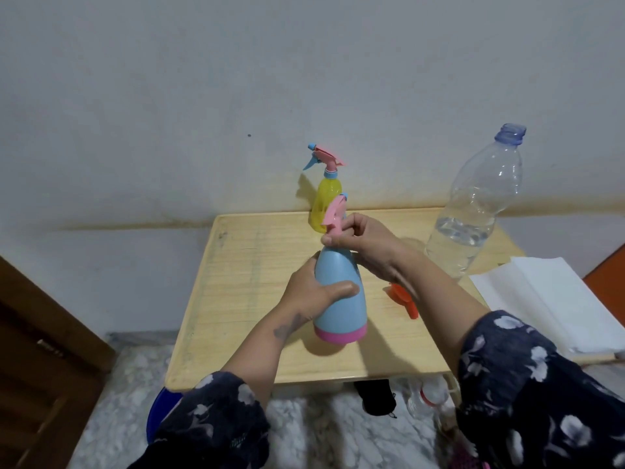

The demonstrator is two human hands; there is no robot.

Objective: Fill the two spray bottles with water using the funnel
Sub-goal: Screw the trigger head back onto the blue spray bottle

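Note:
A blue spray bottle (340,306) with a pink base stands upright in the middle of the small wooden table (243,299). My left hand (313,292) wraps around its body. My right hand (362,245) pinches the pink spray head (333,214) at the bottle's neck. A yellow spray bottle (325,201) with a pink and blue trigger head stands behind it at the table's far edge. An orange funnel (402,297) lies on its side on the table, partly hidden by my right forearm. A large clear water bottle (473,211), uncapped and partly full, stands at the right.
A stack of white paper (554,299) lies at the table's right edge. A brown wooden door (40,367) is at the left. A blue basin (159,418), a dark cloth and clear bottles sit on the marbled floor below the table.

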